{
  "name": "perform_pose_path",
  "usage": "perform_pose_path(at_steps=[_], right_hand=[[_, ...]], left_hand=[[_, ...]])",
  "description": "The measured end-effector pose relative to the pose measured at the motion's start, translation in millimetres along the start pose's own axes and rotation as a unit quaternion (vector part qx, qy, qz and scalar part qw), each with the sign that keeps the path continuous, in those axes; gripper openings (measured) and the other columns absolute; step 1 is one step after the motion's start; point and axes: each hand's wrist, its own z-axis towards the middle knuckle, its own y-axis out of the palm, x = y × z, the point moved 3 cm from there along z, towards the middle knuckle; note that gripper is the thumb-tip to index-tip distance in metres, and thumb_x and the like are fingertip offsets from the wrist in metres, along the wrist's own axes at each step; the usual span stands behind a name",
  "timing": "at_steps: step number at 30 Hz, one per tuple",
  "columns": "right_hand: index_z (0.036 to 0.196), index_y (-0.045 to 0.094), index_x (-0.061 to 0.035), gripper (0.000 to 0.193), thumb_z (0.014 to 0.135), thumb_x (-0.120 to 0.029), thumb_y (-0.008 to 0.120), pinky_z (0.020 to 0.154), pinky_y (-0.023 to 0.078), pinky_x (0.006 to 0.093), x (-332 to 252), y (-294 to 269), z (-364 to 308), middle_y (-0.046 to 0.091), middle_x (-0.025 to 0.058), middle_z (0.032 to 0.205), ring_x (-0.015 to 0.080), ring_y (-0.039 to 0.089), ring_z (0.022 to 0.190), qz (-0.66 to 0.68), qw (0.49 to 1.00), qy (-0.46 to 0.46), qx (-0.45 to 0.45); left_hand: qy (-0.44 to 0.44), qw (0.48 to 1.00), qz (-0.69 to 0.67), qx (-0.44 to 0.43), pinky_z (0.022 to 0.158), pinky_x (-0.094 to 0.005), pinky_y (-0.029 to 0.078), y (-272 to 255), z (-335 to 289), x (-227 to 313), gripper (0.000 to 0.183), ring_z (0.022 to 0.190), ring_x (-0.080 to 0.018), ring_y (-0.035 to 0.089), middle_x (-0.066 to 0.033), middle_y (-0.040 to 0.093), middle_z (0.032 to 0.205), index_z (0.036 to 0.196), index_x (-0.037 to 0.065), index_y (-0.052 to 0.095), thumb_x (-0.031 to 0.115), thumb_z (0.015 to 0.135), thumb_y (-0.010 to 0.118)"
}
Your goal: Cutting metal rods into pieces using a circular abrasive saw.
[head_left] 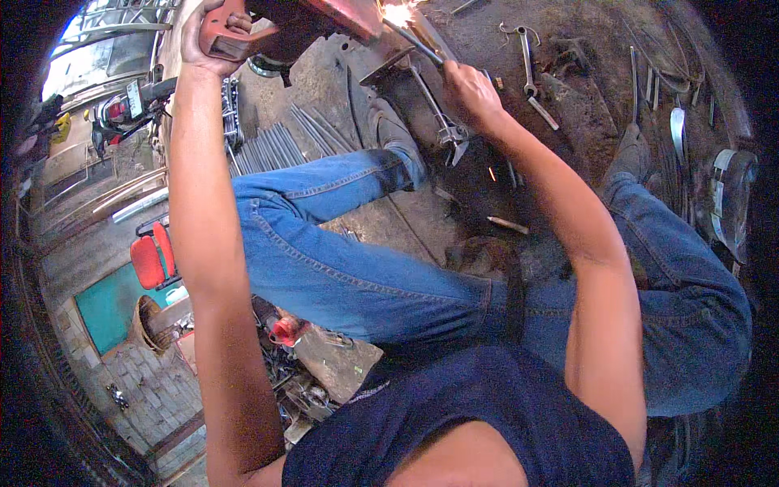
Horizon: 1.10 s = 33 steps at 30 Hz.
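Red handle (pixel 213 32) fills the curled left fingers (pixel 238 22); a metal rod (pixel 419 44) juts from clasped right fingers (pixel 457 76).

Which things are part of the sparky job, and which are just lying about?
In the job:
Left hand, gripping the orange handle
Right hand, holding a metal rod toward the sparks

Just lying about, it seems:
Spanner on the floor
Grey rods on the floor, though they may belong to the job
Red chair
Basket

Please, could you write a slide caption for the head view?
Left hand grips a red handle; right hand holds a rod, sparks near its tip.
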Motion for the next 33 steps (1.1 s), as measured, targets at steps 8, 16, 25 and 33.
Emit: perform_pose_path(at_steps=[8, 16, 25, 33], right_hand=[[0.104, 0.039, -0.0061, 0.025, 0.08, -0.006, 0.043, 0.068, 0.046, 0.0456, -0.1, -3.1, -4.0, 0.056, 0.0178, 0.088, 0.0367, 0.057, 0.082, -0.024, 0.998, -0.041, 0.052], [0.106, 0.039, -0.0079, 0.026, 0.08, -0.006, 0.042, 0.069, 0.045, 0.0462, 3.2, -0.7, -4.3, 0.056, 0.019, 0.09, 0.0384, 0.056, 0.083, -0.004, 0.998, -0.036, 0.053], [0.098, 0.046, -0.0018, 0.025, 0.074, -0.006, 0.051, 0.067, 0.043, 0.0453, 2.0, -3.2, -0.7, 0.056, 0.0243, 0.084, 0.0428, 0.054, 0.081, 0.094, 0.994, -0.014, 0.046], [0.083, 0.047, 0.002, 0.012, 0.073, -0.005, 0.051, 0.06, 0.043, 0.0439, -6.6, -0.7, 3.0, 0.054, 0.0256, 0.069, 0.0416, 0.054, 0.07, 0.164, 0.981, -0.036, 0.096]], left_hand=[[-0.057, 0.997, -0.061, -0.002, 0.056, -0.0247, 0.047, -2.7, -0.9, 1.7, 0.031, 0.058, -0.0118, 0.046, -0.0056, 0.044, 0.074, 0.1, 0.001, 0.04, 0.019, 0.078, 0.054], [-0.008, 0.999, -0.051, 0.003, 0.058, -0.0257, 0.047, -6.0, -0.6, 1.1, 0.026, 0.059, -0.0124, 0.046, -0.0057, 0.043, 0.073, 0.096, 0.001, 0.04, 0.018, 0.08, 0.052], [-0.012, 0.998, -0.064, -0.01, 0.059, -0.0239, 0.045, -7.1, 1.2, -0.7, 0.027, 0.058, -0.0117, 0.045, -0.0055, 0.041, 0.073, 0.096, 0.001, 0.039, 0.017, 0.079, 0.053], [-0.043, 0.997, -0.007, -0.056, 0.054, -0.0234, 0.046, -8.9, 5.1, 5.1, 0.028, 0.059, -0.0117, 0.047, -0.0062, 0.043, 0.074, 0.1, 0.001, 0.04, 0.017, 0.08, 0.051]])
